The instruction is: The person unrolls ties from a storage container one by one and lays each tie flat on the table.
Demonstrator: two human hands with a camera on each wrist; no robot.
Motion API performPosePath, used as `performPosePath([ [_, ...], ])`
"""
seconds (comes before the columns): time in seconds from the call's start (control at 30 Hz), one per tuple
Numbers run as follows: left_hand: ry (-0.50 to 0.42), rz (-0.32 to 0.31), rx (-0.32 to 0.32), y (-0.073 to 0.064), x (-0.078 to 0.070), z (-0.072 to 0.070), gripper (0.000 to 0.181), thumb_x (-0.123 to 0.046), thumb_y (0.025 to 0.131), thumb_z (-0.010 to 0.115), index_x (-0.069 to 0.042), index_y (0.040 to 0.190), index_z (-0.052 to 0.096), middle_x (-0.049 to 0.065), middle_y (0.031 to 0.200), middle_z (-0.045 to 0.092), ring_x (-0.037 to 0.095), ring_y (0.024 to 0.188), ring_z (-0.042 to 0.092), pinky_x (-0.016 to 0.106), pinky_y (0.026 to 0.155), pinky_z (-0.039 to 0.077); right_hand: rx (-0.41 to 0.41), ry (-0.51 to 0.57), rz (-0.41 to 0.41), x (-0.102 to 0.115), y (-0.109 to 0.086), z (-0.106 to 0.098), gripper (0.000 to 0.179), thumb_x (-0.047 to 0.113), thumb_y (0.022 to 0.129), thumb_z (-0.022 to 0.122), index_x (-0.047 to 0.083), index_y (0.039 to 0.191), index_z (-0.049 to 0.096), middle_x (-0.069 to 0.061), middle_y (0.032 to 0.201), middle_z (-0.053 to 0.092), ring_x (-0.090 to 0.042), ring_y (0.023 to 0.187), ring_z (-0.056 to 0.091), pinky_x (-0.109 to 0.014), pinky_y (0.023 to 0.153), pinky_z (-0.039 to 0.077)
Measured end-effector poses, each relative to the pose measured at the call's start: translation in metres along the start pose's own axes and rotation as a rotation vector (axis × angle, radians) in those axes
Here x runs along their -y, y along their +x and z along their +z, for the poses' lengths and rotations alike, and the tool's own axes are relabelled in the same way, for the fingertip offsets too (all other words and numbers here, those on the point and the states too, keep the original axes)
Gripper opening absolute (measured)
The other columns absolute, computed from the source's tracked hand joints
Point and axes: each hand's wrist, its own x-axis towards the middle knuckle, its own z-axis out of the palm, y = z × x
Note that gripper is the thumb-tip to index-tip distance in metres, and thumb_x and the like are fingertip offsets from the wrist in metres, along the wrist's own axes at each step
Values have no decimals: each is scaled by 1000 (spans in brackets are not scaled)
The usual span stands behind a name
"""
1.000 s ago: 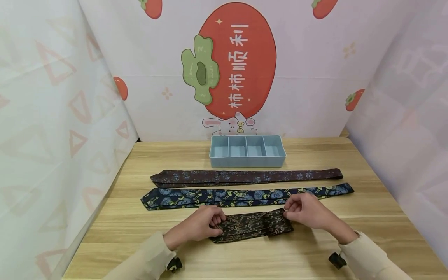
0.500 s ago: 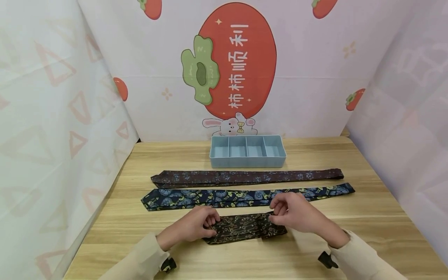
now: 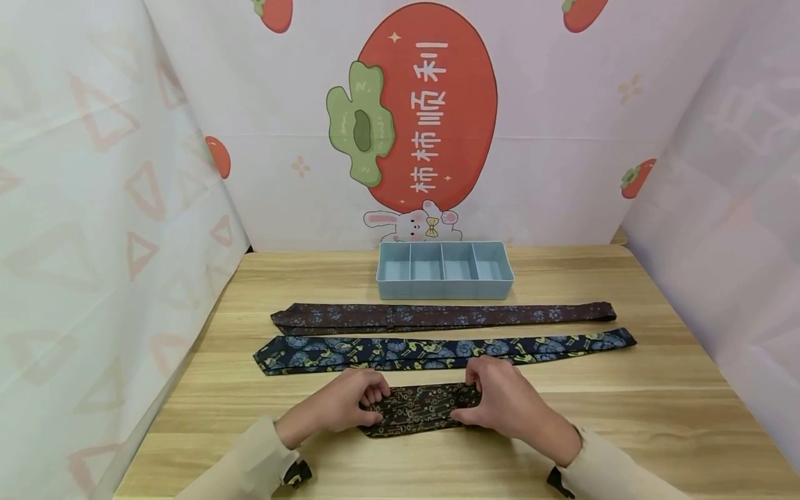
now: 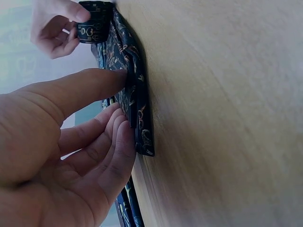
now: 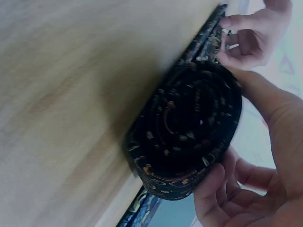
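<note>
A black necktie (image 3: 415, 410) with a small gold and reddish pattern lies near the front of the table, its right part wound into a coil. In the right wrist view the coiled roll (image 5: 189, 118) shows its spiral end, standing on edge on the flat part. My right hand (image 3: 509, 406) grips this roll, thumb on the near side and fingers on the far side. At the left end, my left hand (image 3: 344, 403) pinches the flat part; in the left wrist view its thumb lies over the cloth and its fingertips (image 4: 124, 135) are at the edge.
Behind lie two more neckties stretched sideways: a navy one (image 3: 456, 351) with blue and yellow figures, and a dark maroon one (image 3: 450, 316) with blue flowers. A blue divided box (image 3: 445, 289) stands farther back on the wooden table (image 3: 656, 417), before a printed cloth backdrop (image 3: 544, 173).
My right hand has moved left with the roll, and the flat stretch between my hands is shorter. My left hand has slid slightly left with the necktie's end.
</note>
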Motion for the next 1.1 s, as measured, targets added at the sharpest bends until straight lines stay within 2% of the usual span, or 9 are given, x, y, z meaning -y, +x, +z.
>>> performPosePath([
  [0.07,0,2,0,0,0,0,30,-11,88,85,-8,115,72,-4,98,66,1,86,60,21,78,57,-26,-26,17,-1,0,1,45,39,69,99,19,85,61,8,79,55,-4,63,43,-20,58,40],
  [0.17,-2,5,0,0,-1,-1,30,-10,88,84,-8,115,72,-4,98,67,1,86,60,21,78,57,-37,-2,30,-4,-1,-2,42,34,71,98,18,84,61,7,75,53,-4,60,42,-20,56,39],
  [0.43,6,3,-4,-1,-2,-1,29,-11,88,85,-8,114,73,-4,98,67,1,85,60,21,77,57,12,128,91,-19,-5,-25,35,33,79,93,15,90,65,6,71,56,-5,56,45,-23,60,43],
  [0.6,-2,3,2,-1,-1,-1,30,-11,88,85,-8,115,73,-4,98,67,2,86,60,21,77,57,29,162,151,-33,-10,-38,33,34,81,91,13,94,69,5,78,63,-7,62,54,-24,64,49],
  [0.83,-2,8,17,-3,3,-3,30,-12,89,84,-10,116,73,-6,100,67,1,86,61,20,78,57,70,219,220,-58,-20,-54,28,25,86,84,7,102,72,0,88,69,-12,76,63,-24,67,55],
  [1.1,-11,-7,21,-7,8,-7,29,-10,88,84,-10,115,73,-6,100,67,1,86,61,21,78,57,86,237,253,-82,-28,-54,25,20,88,80,4,104,72,-2,90,71,-12,78,64,-25,66,55],
])
